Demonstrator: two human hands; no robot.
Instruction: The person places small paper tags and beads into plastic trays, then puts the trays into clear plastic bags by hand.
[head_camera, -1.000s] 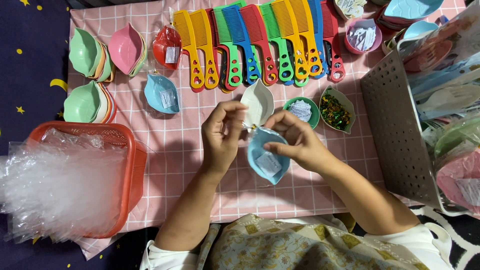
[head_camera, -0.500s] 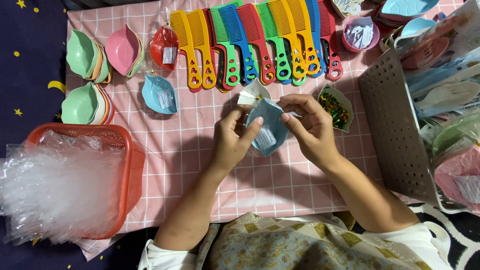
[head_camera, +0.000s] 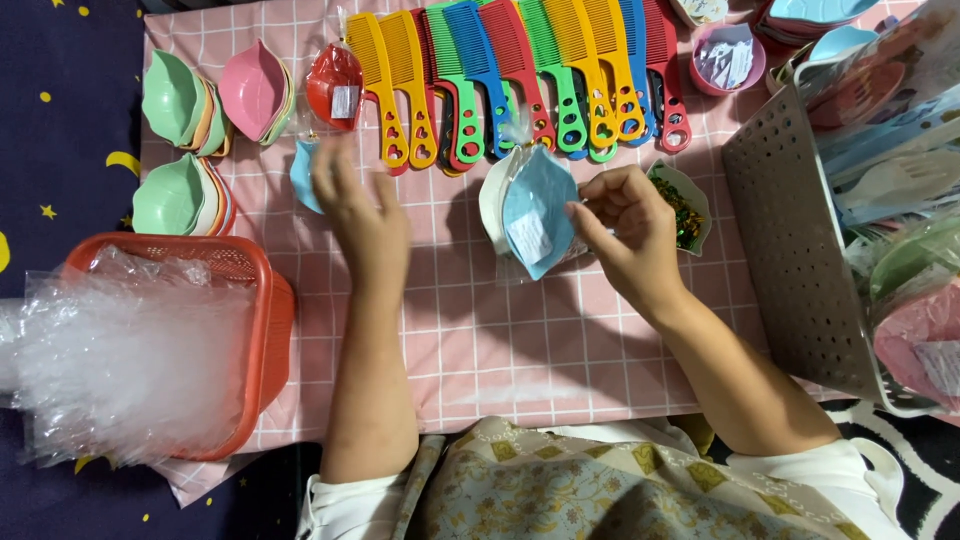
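Pink checked cloth (head_camera: 560, 340); combs (head_camera: 520, 80), dishes (head_camera: 180, 100)

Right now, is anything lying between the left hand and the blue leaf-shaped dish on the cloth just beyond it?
Nothing visible does. The left hand is spread open right at the blue leaf-shaped dish, partly covering it, with only pink checked cloth around. The yellow combs lie off to the side. The right hand holds a separate bagged blue dish.

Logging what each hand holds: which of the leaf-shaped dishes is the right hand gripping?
The blue dish, wrapped in clear plastic and carrying a white label, pinched by the right hand; the others lie stacked or loose on the cloth.
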